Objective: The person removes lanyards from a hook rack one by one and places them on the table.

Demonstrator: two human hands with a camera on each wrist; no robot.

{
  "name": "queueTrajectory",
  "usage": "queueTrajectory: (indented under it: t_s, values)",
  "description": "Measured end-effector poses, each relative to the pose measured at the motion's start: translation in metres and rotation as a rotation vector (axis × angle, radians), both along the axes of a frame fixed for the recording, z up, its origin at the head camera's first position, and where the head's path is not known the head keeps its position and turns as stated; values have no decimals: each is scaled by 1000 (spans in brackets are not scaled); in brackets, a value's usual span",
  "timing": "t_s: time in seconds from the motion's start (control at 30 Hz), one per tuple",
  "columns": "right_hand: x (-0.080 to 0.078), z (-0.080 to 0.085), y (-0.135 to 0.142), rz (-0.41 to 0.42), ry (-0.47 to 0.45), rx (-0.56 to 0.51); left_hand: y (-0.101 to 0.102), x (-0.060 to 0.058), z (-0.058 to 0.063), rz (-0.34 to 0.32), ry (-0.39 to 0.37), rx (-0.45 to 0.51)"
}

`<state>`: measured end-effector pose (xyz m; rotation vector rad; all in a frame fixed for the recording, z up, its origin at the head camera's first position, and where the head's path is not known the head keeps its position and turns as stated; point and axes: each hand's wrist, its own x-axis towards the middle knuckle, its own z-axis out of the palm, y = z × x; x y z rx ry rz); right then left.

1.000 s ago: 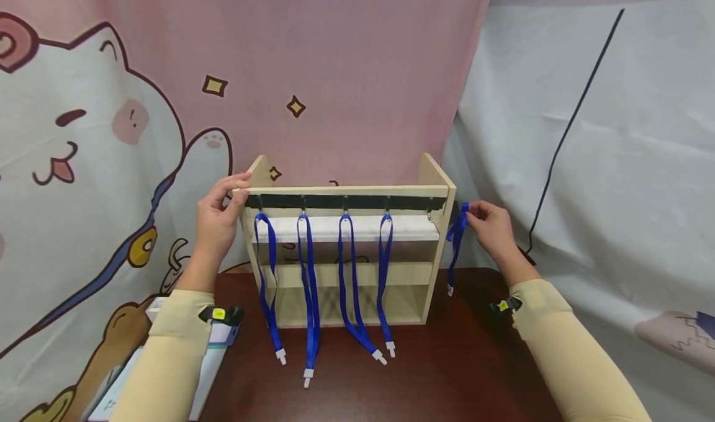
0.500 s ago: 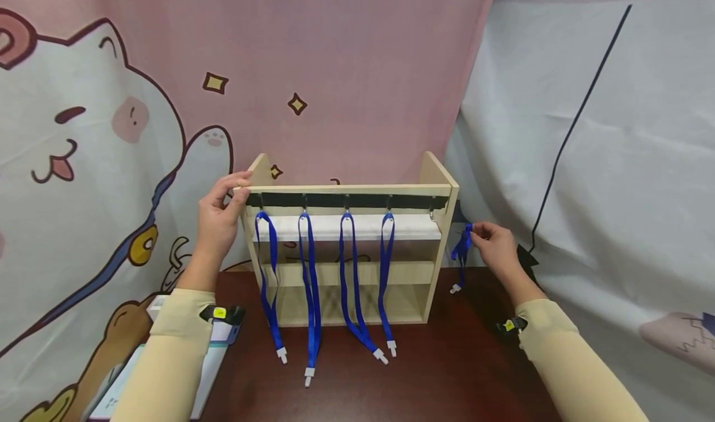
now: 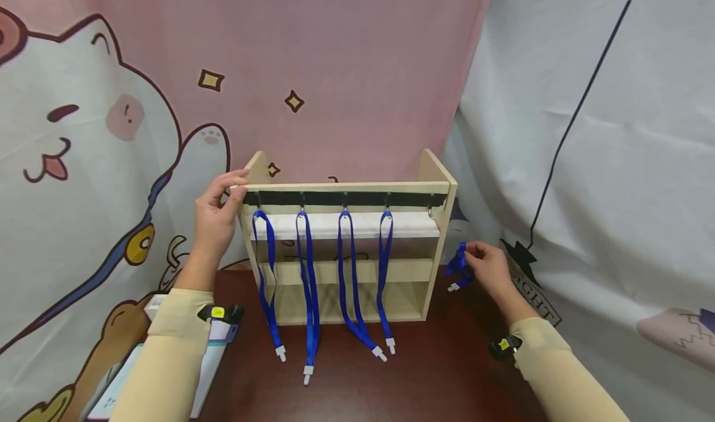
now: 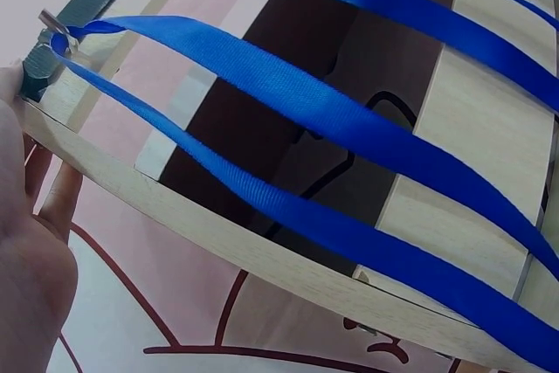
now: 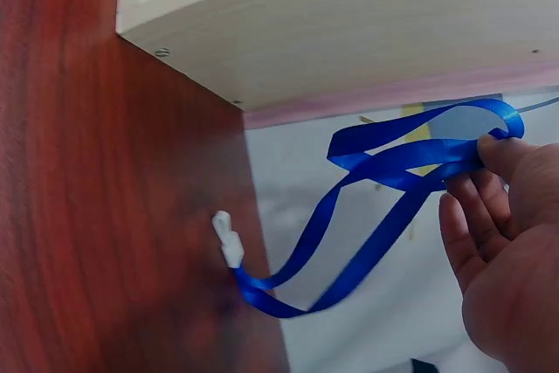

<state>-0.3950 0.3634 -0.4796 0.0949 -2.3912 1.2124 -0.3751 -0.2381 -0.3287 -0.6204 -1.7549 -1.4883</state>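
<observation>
My left hand (image 3: 215, 214) grips the upper left corner of a small wooden shelf (image 3: 408, 269), thumb in front and fingers over the top. Beyond the shelf's right side, my right hand (image 3: 491, 270) pinches a blue lanyard (image 5: 384, 163) between thumb and fingertips. That lanyard hangs in loose loops, its white clip (image 5: 229, 242) low over the table in the right wrist view. Several other blue lanyards (image 3: 384, 264) hang from hooks on the shelf's black strip (image 3: 324, 198). The rightmost hook (image 3: 431, 212) carries no lanyard.
The shelf stands on a dark red-brown table (image 3: 346, 385). A white box-like item (image 3: 215, 363) lies at the left, partly behind the left sleeve. Printed cloth (image 3: 357, 80) hangs behind the shelf, and a pale cloth (image 3: 586, 223) hangs at the right.
My right hand has come down beside the shelf with the lanyard, whose clip end now lies close to the table. The left hand keeps its grip on the shelf corner.
</observation>
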Motion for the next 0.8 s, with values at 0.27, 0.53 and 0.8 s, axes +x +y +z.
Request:
queueTrajectory:
  t_s: [0.27, 0.53, 0.8]
  values:
    - [-5, -27, -6, -23, -29, -56, 1, 0, 0, -7, 12, 9]
    - [-6, -46, -4, -39, -82, -117, 1, -1, 0, -12, 5, 13]
    - [-10, -63, 3, -98, -136, -192, 1, 0, 1, -13, 3, 14]
